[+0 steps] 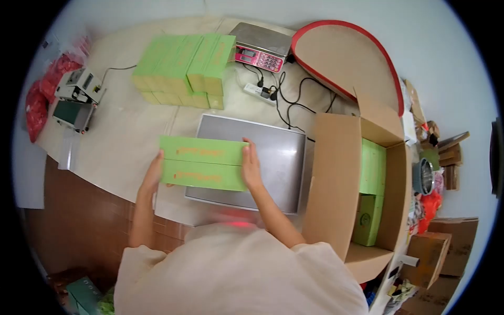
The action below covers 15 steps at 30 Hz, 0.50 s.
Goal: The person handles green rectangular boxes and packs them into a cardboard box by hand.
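Two long green boxes (205, 164) with orange lettering lie side by side between my hands, held above the left part of a shallow grey metal tray (273, 163). My left hand (153, 170) presses on their left ends. On their right ends my right hand (251, 165) closes, its fingers along the edge. To the right stands an open cardboard box (333, 184) with more green boxes (371, 168) inside, one of them set lower near the front. A stack of similar green boxes (181, 63) stands at the back left of the table.
Behind the tray are a scale (262, 44) with a pink keypad and a power strip (260, 93) with black cables. A round red-rimmed tray (346, 58) lies at the back right. A small machine (79, 97) and red bags (39, 105) sit at the left edge.
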Each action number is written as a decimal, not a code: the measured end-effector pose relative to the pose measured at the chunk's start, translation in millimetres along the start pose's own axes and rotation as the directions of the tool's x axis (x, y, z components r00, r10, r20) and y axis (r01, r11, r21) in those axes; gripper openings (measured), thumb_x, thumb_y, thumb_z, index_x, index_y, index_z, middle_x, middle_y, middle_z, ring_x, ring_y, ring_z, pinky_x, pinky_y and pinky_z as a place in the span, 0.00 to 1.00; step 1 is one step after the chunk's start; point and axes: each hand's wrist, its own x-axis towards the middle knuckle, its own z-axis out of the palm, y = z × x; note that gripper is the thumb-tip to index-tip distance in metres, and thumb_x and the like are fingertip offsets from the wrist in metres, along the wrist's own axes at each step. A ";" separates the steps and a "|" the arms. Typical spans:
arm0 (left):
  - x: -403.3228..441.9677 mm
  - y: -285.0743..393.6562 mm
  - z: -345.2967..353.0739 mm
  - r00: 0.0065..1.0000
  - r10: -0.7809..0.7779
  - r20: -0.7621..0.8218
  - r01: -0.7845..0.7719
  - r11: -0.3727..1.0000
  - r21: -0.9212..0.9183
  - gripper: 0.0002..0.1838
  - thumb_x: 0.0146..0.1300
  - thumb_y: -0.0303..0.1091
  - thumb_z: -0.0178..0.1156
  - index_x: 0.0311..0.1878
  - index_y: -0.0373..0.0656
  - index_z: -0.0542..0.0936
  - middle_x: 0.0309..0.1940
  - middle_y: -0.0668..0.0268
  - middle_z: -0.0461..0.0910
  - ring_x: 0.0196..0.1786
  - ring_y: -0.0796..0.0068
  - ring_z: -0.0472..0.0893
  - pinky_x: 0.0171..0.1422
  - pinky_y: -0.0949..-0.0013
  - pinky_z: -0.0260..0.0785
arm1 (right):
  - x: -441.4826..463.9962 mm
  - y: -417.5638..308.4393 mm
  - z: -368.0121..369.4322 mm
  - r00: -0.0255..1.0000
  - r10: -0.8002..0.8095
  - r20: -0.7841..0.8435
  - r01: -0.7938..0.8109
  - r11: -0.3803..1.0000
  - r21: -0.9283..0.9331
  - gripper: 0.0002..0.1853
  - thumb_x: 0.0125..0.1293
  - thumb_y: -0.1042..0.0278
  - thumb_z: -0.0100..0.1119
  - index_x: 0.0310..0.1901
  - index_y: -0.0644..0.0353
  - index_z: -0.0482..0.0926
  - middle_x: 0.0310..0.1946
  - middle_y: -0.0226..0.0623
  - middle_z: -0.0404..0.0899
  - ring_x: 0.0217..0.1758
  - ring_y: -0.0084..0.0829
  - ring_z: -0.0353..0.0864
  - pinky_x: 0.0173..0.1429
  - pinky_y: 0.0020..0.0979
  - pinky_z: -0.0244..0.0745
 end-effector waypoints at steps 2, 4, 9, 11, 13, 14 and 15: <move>-5.3 10.6 5.5 0.998 0.055 -0.028 -0.053 0.997 0.056 0.28 0.74 0.53 0.36 0.56 0.37 0.73 0.44 0.63 0.79 0.45 0.78 0.77 0.50 0.71 0.68 | 1.2 5.5 -8.3 0.992 -0.038 -0.123 0.028 0.996 -0.083 0.26 0.75 0.49 0.31 0.61 0.62 0.65 0.55 0.52 0.71 0.61 0.46 0.69 0.65 0.38 0.60; -11.7 18.7 15.7 0.994 0.095 -0.048 -0.091 0.992 0.090 0.27 0.74 0.52 0.37 0.56 0.36 0.73 0.43 0.62 0.79 0.45 0.77 0.77 0.51 0.70 0.68 | 2.4 8.2 -20.9 0.992 -0.037 -0.122 0.027 0.996 -0.081 0.26 0.75 0.49 0.31 0.61 0.62 0.65 0.55 0.52 0.72 0.61 0.46 0.70 0.65 0.37 0.61; -7.3 36.9 55.3 0.959 0.281 -0.044 -0.251 0.909 0.333 0.28 0.73 0.50 0.39 0.61 0.36 0.69 0.48 0.53 0.79 0.51 0.61 0.78 0.58 0.65 0.66 | -8.3 8.2 -61.9 0.984 -0.013 -0.179 -0.001 0.997 -0.076 0.25 0.75 0.50 0.29 0.59 0.61 0.67 0.53 0.48 0.73 0.58 0.41 0.71 0.63 0.35 0.62; -5.9 43.6 74.5 0.957 0.289 -0.020 -0.258 0.882 0.394 0.29 0.73 0.51 0.39 0.63 0.37 0.68 0.50 0.49 0.78 0.54 0.57 0.78 0.59 0.64 0.66 | -13.1 20.9 -82.3 0.980 -0.032 -0.199 0.018 0.997 -0.074 0.25 0.75 0.50 0.30 0.59 0.61 0.67 0.53 0.47 0.73 0.58 0.40 0.71 0.62 0.34 0.62; -2.0 44.2 94.7 0.956 0.289 0.042 -0.274 0.840 0.467 0.30 0.72 0.53 0.40 0.66 0.41 0.66 0.53 0.46 0.76 0.58 0.50 0.75 0.61 0.61 0.65 | -23.4 12.8 -101.0 0.967 -0.029 -0.254 0.000 0.993 -0.114 0.24 0.76 0.51 0.31 0.58 0.62 0.68 0.52 0.44 0.73 0.56 0.37 0.71 0.61 0.33 0.63; 1.6 40.8 103.7 0.953 0.298 0.047 -0.284 0.837 0.468 0.30 0.72 0.53 0.40 0.66 0.41 0.66 0.53 0.46 0.76 0.58 0.50 0.75 0.61 0.61 0.65 | -28.5 14.4 -111.3 0.959 -0.026 -0.282 -0.013 0.991 -0.134 0.24 0.76 0.52 0.31 0.57 0.63 0.68 0.52 0.44 0.72 0.56 0.37 0.70 0.61 0.33 0.63; 7.5 34.9 112.7 0.946 0.313 0.086 -0.313 0.809 0.497 0.30 0.71 0.54 0.39 0.66 0.42 0.66 0.53 0.46 0.76 0.57 0.49 0.75 0.61 0.60 0.64 | -32.4 23.9 -122.1 0.950 -0.044 -0.309 -0.002 0.989 -0.147 0.24 0.76 0.53 0.31 0.57 0.64 0.68 0.52 0.45 0.73 0.56 0.37 0.71 0.61 0.34 0.63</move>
